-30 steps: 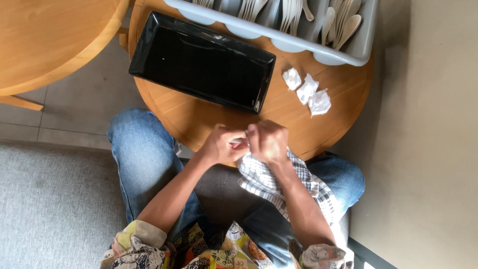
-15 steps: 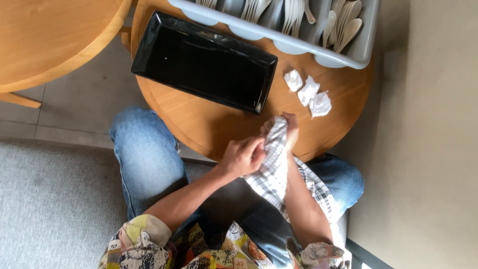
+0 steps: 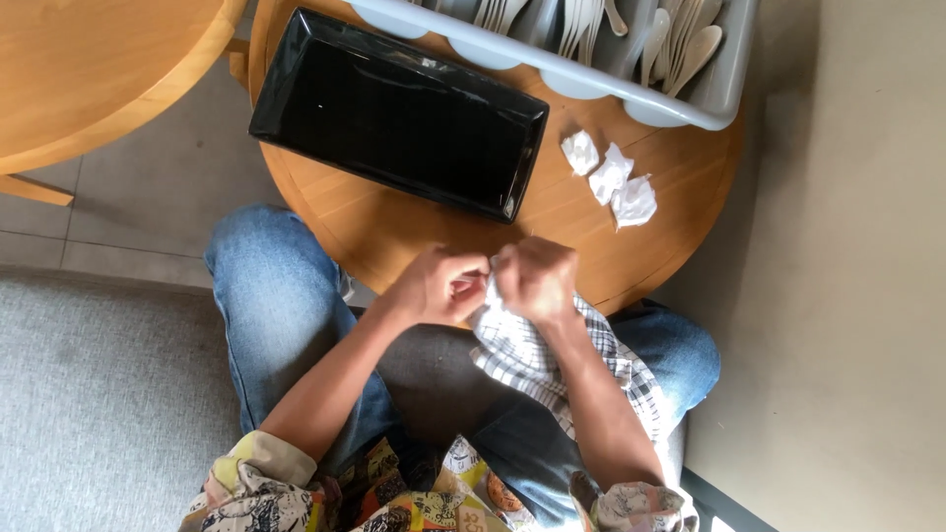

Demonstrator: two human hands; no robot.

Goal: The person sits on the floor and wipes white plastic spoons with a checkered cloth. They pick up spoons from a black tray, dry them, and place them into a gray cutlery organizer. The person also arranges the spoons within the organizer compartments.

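My left hand (image 3: 440, 284) and my right hand (image 3: 535, 279) meet at the near edge of a small round wooden table (image 3: 394, 232). Both are closed on a checked white and black cloth (image 3: 552, 365), which bunches between them and hangs down over my right thigh. Whether something is wrapped inside the cloth stays hidden by my fingers. A black rectangular tray (image 3: 399, 113) lies on the table just beyond my hands.
A grey cutlery organiser (image 3: 680, 108) with several pale spoons and forks sits at the table's far edge. Three crumpled white paper bits (image 3: 611, 177) lie right of the tray. Another wooden table (image 3: 89, 69) stands at upper left. I sit in jeans on a grey seat.
Half a second ago my right hand held the cloth stretched up over the table; it has come back down and both hands are together again at the table edge.
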